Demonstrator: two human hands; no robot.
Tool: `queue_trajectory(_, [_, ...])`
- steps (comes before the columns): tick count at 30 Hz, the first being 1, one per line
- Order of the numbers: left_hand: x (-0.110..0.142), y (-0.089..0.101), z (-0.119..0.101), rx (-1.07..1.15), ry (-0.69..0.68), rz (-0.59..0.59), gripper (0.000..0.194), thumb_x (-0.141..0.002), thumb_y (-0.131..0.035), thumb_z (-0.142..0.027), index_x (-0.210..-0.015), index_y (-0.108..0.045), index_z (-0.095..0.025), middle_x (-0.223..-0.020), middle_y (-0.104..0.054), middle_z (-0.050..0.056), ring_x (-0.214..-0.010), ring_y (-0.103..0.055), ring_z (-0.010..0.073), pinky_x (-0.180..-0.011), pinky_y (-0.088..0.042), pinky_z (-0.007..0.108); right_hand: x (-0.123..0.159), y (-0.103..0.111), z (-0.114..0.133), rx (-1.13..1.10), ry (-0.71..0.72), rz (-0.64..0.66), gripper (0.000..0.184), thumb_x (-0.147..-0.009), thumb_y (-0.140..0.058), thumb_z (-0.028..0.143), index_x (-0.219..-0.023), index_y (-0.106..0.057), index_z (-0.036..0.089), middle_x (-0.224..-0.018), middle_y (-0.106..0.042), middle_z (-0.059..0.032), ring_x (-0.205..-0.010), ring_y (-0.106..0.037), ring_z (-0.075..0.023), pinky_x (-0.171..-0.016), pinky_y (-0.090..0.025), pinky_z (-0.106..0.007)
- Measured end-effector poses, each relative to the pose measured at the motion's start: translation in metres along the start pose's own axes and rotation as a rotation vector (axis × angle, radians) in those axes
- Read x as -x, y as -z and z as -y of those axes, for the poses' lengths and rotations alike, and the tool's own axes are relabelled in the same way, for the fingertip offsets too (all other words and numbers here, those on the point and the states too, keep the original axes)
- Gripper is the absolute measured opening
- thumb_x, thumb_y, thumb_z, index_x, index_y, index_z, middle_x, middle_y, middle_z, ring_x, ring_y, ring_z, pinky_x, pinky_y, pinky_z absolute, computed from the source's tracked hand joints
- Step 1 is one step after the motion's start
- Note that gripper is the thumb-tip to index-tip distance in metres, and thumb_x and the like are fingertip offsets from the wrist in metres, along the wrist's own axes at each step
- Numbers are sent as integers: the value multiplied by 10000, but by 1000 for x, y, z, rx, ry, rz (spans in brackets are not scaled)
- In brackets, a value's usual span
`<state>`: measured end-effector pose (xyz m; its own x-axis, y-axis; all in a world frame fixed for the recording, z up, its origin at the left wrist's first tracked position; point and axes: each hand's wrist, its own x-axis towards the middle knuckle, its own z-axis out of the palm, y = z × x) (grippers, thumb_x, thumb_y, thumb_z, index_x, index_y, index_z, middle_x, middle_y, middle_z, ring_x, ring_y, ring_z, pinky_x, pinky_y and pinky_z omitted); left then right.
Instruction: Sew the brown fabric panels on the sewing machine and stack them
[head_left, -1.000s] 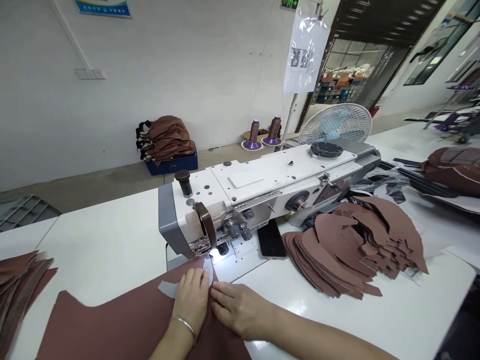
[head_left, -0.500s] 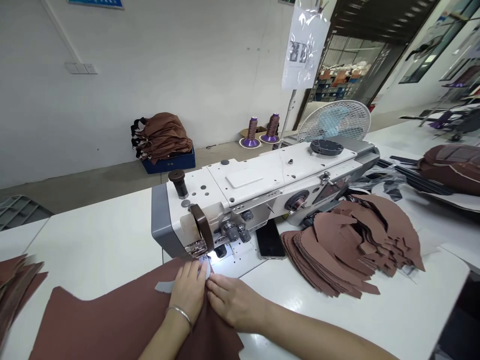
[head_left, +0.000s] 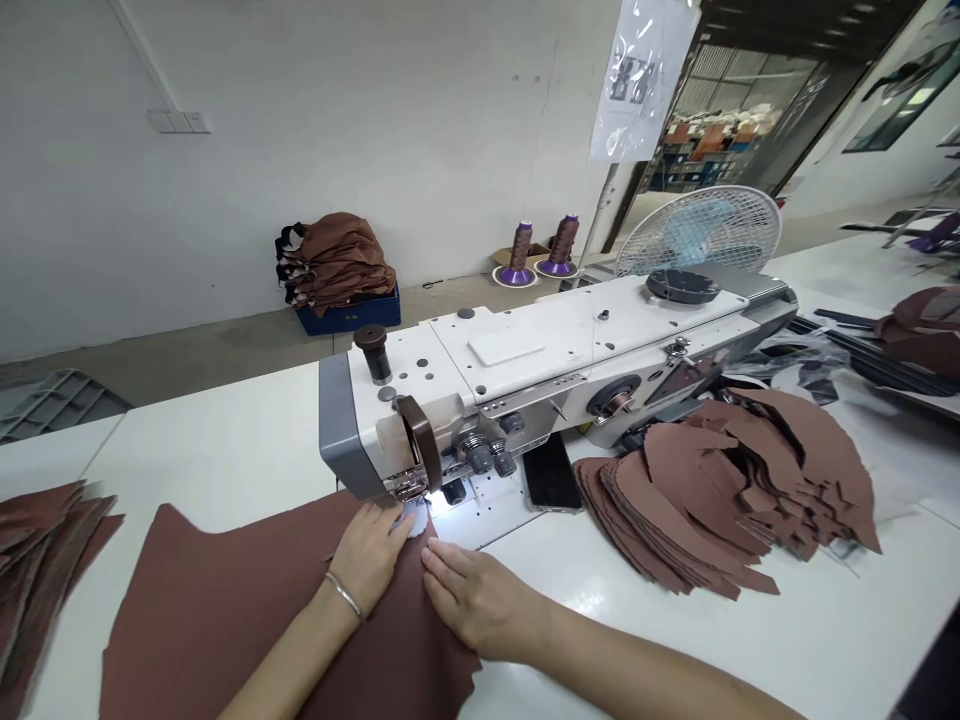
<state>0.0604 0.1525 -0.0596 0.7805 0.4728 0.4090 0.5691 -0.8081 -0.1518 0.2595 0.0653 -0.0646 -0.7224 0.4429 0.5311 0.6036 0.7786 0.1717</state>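
A broad brown sheet of leather-like material (head_left: 225, 610) lies flat on the table (head_left: 217, 430), its far edge running in under the presser foot (head_left: 409, 487) of the sewing machine (head_left: 570, 345). The needle and the stitching point are lost behind the foot and the glare of the work light, and the sheet's number of layers cannot be made out. A small pale piece (head_left: 414, 518) shows at the sheet's edge just in front of the foot, partly covered by the fingers. The left hand (head_left: 366, 558), with a metal bangle (head_left: 343, 594) on its wrist, lies on the sheet beside the foot, and the right hand (head_left: 480, 600) lies just to its right, both open and flat, gripping nothing visibly. To the machine's right, beside a phone (head_left: 551, 473), lies a fanned heap of cut brown pieces (head_left: 720, 495). Left of the sheet, another stack (head_left: 41, 570) runs off the frame. Behind the machine stand two thread cones (head_left: 540, 250) and a desk fan (head_left: 701, 230).
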Motion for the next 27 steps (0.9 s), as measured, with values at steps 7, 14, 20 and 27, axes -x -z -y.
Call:
queue_trajectory(7, [-9, 7, -5, 0, -34, 107, 302, -895, -340, -86, -969, -626, -146, -925, -661, 98, -807, -588, 203, -730, -438, 352, -1, -6, -1, -12, -34, 34, 314, -900, -447, 143, -1114, -593, -35, -1220, -581, -232, -1190, -520, -319, -1041, -416, -440])
queue_trajectory(14, [-15, 10, -13, -14, 29, 290, 271, -873, -366, -71, -881, -624, -155, -880, -632, 77, -772, -594, 201, -672, -436, 340, -1, -8, 1, -39, -61, 23, 306, -903, -436, 124, -1117, -599, -22, -1201, -598, -221, -1182, -528, -308, -1013, -444, -450])
queue_trajectory(20, [-17, 4, -16, -10, 34, 289, 287, -847, -355, -37, -894, -620, -138, -836, -627, 74, -757, -592, 204, -646, -466, 329, 0, -10, 2, -67, -70, -21, 302, -894, -440, 120, -1104, -609, -16, -1182, -613, -202, -1163, -536, -324, -987, -467, -450])
queue_trajectory(27, [-22, 4, -32, -52, 121, 265, 263, -850, -378, -48, -829, -625, -136, -796, -613, 72, -751, -580, 200, -693, -492, 319, -4, -11, -1, -91, -89, 27, 310, -911, -439, 112, -1141, -572, -48, -1216, -575, -246, -1230, -483, -312, -1034, -420, -441])
